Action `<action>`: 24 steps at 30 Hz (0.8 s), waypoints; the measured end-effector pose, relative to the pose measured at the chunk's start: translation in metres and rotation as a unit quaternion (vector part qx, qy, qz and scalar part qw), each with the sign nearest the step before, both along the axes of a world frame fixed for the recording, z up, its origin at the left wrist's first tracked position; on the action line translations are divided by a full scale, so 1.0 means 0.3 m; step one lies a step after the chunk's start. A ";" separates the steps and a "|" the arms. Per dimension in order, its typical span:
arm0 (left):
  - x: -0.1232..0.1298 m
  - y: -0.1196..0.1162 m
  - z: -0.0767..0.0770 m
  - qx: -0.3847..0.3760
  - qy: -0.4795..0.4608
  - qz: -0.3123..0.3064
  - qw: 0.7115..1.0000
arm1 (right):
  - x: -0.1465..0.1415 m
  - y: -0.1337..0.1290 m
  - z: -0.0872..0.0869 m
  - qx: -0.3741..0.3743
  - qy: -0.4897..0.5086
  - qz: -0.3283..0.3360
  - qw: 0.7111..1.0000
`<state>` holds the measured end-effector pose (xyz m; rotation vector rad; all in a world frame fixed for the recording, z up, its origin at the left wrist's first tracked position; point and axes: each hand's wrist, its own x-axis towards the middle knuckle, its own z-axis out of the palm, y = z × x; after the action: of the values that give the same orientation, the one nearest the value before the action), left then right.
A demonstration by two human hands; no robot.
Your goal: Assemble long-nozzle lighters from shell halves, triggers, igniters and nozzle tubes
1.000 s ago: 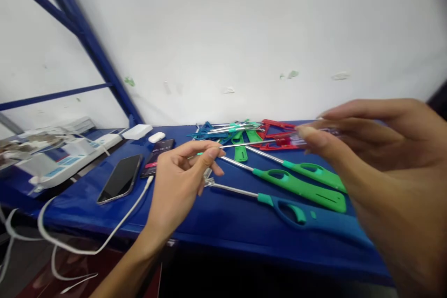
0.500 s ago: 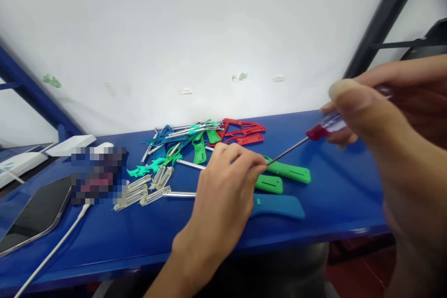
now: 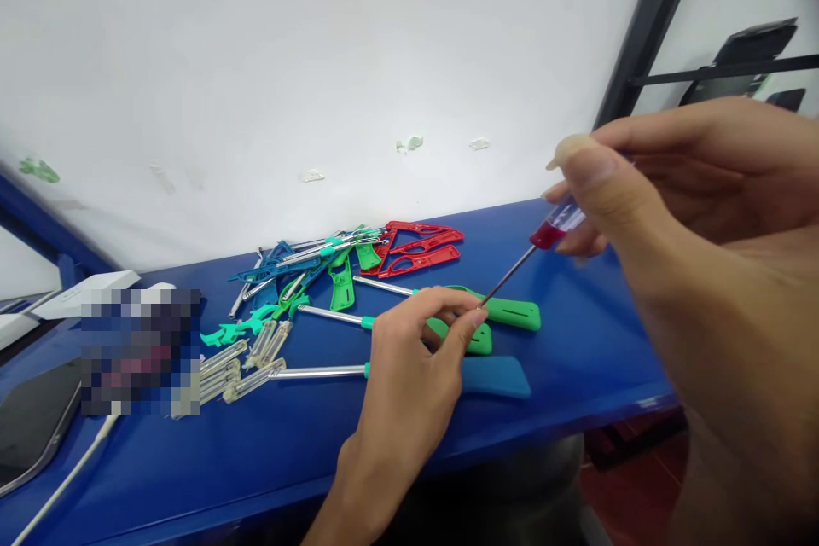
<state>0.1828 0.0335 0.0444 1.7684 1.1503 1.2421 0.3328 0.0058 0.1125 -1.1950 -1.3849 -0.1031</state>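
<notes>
My right hand holds a screwdriver by its clear and red handle, the shaft slanting down to the left. My left hand pinches at the screwdriver's tip with thumb and index finger; anything small between them is hidden. Under and beside the left hand lie two green handles, the upper one and a lower one, plus a blue handle. Silver rods stick out left of the hand, one of them in line with the blue handle.
Red plastic parts and a pile of blue and green parts with metal rods lie near the wall. Clear plastic pieces sit on the left. A phone and white cable are at far left on the blue table.
The view has shifted, so table items appear further left. My left hand's fingers now form a visible pinch at the screwdriver tip, and more of the silver rods shows.
</notes>
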 end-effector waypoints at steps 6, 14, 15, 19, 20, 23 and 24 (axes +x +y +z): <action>-0.003 0.000 0.000 -0.009 0.004 0.008 1.000 | -0.014 0.006 0.011 0.013 0.015 -0.023 1.000; 0.019 0.013 -0.014 0.029 0.054 0.000 0.998 | 0.040 -0.015 0.017 -0.037 -0.041 -0.010 0.998; 0.024 0.016 -0.018 0.041 0.069 -0.004 0.997 | 0.045 -0.014 0.017 -0.030 -0.053 -0.013 0.998; 0.045 0.030 -0.028 0.054 0.124 -0.019 0.991 | 0.051 0.007 0.011 -0.018 -0.073 -0.013 0.997; 0.049 0.033 -0.030 0.055 0.138 -0.020 0.989 | 0.052 0.015 0.009 -0.026 -0.068 -0.005 0.997; 0.058 0.041 -0.036 0.063 0.182 -0.014 0.981 | 0.062 0.038 0.004 -0.068 -0.053 0.025 0.996; 0.059 0.044 -0.039 0.069 0.194 -0.008 0.979 | 0.067 0.044 0.003 -0.083 -0.053 0.035 0.995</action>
<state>0.2006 0.0467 0.0328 2.1885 1.2826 1.0135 0.3530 0.0189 0.1133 -1.2905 -1.5507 -0.0012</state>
